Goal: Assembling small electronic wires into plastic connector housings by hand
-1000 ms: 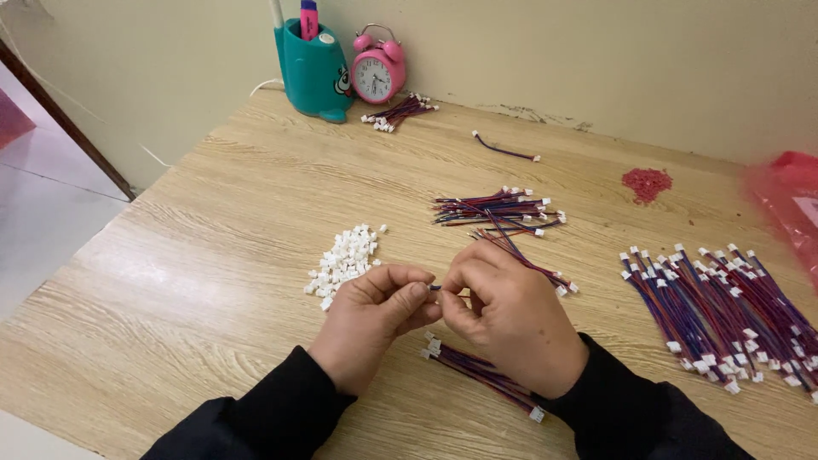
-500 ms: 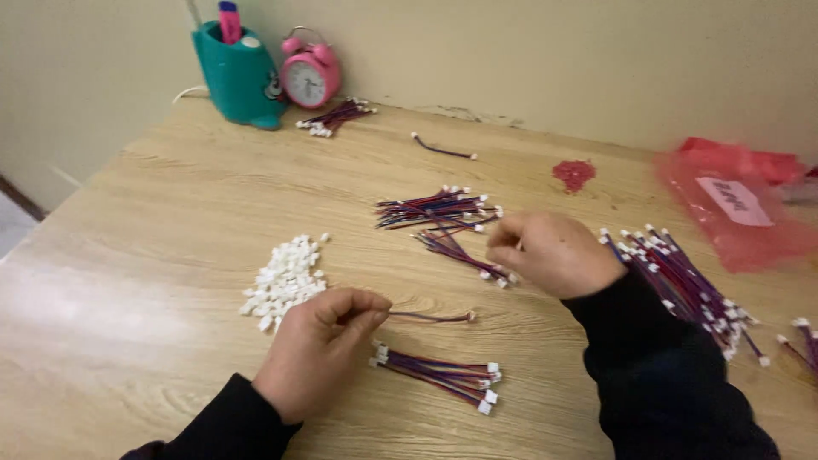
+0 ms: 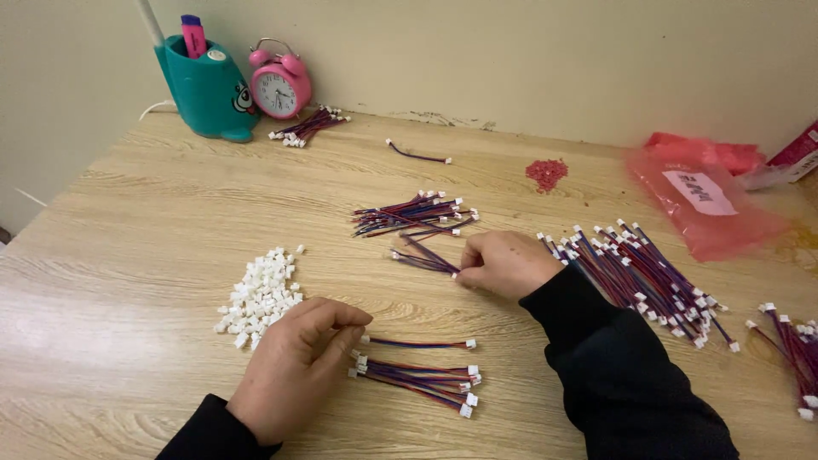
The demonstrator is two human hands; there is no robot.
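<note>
My left hand (image 3: 298, 370) rests on the wooden table (image 3: 128, 221), fingers drawn together at the left end of a single red-and-blue wire (image 3: 417, 343) with white plugs. Whether it still pinches that wire is unclear. Just below the wire lies a small bundle of similar wires (image 3: 422, 381). A heap of loose white connectors (image 3: 260, 294) sits left of this hand. My right hand (image 3: 504, 264) is further back, fingers pinched on the end of a wire from a small loose group (image 3: 422, 254). Behind that group lies another wire bundle (image 3: 413, 213).
A large spread of wires (image 3: 648, 273) lies to the right, with more at the right edge (image 3: 792, 349). Red plastic bags (image 3: 707, 200) and small red pieces (image 3: 546, 173) lie behind. A teal pen holder (image 3: 204, 85), pink alarm clock (image 3: 279, 85), wire bundle (image 3: 307, 128) and lone wire (image 3: 417, 155) line the wall.
My hands parted. The left one carried the single wire down over the near bundle, where it now lies flat. The right one reached to the loose group and pinched a wire end.
</note>
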